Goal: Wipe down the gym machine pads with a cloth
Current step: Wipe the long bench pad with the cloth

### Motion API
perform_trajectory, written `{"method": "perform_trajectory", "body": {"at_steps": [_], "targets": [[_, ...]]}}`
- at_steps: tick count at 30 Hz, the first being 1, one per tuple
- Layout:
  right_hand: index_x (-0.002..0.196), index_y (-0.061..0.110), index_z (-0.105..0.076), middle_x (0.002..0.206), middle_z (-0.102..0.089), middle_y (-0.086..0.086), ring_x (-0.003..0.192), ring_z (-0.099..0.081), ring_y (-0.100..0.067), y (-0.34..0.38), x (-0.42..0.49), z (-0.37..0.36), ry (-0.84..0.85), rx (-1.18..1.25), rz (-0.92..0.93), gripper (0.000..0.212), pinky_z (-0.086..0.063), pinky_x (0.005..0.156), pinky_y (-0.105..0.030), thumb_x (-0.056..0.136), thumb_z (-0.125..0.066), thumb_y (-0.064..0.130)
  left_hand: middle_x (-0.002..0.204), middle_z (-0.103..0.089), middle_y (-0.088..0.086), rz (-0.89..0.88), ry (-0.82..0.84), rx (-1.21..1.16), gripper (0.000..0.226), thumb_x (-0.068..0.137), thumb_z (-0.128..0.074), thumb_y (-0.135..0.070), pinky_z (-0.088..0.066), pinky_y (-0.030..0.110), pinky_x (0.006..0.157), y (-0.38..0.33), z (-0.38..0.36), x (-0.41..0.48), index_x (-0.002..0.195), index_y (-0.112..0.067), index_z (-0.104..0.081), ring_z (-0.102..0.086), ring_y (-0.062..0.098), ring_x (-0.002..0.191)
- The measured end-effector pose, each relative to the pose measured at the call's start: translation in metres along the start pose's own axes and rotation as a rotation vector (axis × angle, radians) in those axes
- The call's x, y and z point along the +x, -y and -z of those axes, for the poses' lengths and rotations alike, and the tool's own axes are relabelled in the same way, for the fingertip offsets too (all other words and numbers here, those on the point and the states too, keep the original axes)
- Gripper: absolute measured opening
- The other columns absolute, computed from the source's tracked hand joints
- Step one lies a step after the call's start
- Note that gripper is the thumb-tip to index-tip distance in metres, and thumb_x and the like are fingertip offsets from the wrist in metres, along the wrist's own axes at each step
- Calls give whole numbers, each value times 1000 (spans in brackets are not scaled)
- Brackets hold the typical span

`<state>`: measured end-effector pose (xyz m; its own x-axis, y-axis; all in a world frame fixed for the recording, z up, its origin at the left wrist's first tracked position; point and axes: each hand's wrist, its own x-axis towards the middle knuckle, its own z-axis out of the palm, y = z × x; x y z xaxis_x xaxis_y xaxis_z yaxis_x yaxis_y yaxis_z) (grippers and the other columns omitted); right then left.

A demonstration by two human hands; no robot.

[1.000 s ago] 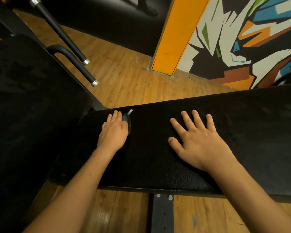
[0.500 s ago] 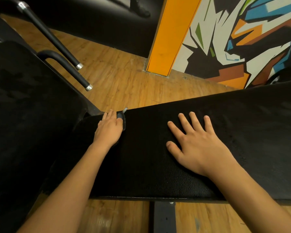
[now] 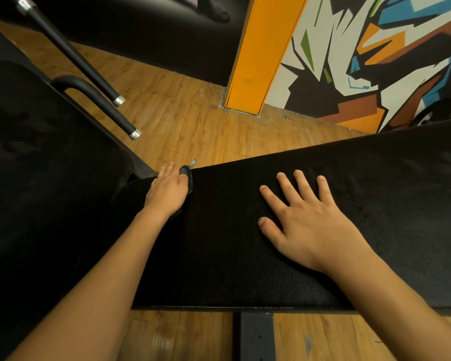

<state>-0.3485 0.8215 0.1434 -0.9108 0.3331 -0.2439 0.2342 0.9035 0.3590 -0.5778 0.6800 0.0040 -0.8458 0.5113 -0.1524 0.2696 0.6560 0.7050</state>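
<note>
The left hand (image 3: 167, 190) presses flat on a dark cloth (image 3: 189, 181) atop the bench pad (image 3: 219, 256); to its right, the right hand (image 3: 310, 230) rests there, fingers spread.

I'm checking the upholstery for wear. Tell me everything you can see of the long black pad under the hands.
The long pad is black, with a grained, leather-like cover. It lies flat on a dark metal post above wood flooring. The right hand rests flat on it, fingers spread; the left hand presses a dark cloth against its far left end. No tears show.
</note>
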Motion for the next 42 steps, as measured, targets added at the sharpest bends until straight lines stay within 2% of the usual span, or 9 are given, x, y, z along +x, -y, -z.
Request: {"method": "perform_trajectory", "body": {"at_steps": [6,9,17,24,30,34,38,42], "targets": [[162,33,8,171,10,-10,156,15,-35,0,0,-2,-9,-9,-5,83,7,124,-59,87,13,67,171,-5,-3,9,-20,-14,55,111,-23,-33,-11,44,124,5,-9,-41,163,-18,-13,-2,15,157],[162,33,9,171,10,-9,156,16,-35,0,0,-1,-5,1,-3,80,7,125,-59,90,8,66,171,-7,0,-5,-19,-11,55,111,-23,-31,-11,45,124,4,-7,-30,163,-16,-15,-4,18,157],[161,34,11,171,12,-9,156,18,-34,1,1,1,7,2,-6,86,7,125,-60,82,17,68,171,-11,3,1,4,8,56,110,-20,-31,-12,45,124,3,1,17,162,-13,-19,-5,20,157],[161,35,10,171,11,-8,156,17,-34,-1,1,-1,3,6,6,89,7,125,-59,80,19,69,170,-10,-5,12,-14,-57,55,111,-24,-34,-11,43,124,14,-1,-63,163,-21,-14,-5,12,156],[161,34,12,171,12,-9,156,17,-34,0,1,0,24,-5,-3,84,8,124,-59,85,15,68,166,-6,-20,24,-35,-127,53,110,-27,-36,-4,31,120,24,-8,-139,161,-31,-12,4,-9,143],[162,32,9,171,10,-10,156,15,-36,3,0,3,27,-10,-5,92,7,124,-60,78,21,67,165,-1,-21,38,-32,-93,54,110,-25,-39,0,25,116,27,-10,-157,161,-32,-8,8,-10,143],[162,31,8,171,10,-11,156,14,-37,4,-1,4,24,-2,-1,92,6,124,-61,78,20,67,164,0,-22,40,-19,-66,57,108,-28,-43,-1,29,121,27,-9,-162,161,-31,-8,8,-8,144],[163,31,6,171,9,-12,156,14,-38,4,-1,3,10,4,1,90,6,124,-61,81,18,66,167,-3,-18,27,-6,-79,55,110,-29,-39,-4,31,122,23,-7,-147,162,-30,-13,6,-7,146]]}}
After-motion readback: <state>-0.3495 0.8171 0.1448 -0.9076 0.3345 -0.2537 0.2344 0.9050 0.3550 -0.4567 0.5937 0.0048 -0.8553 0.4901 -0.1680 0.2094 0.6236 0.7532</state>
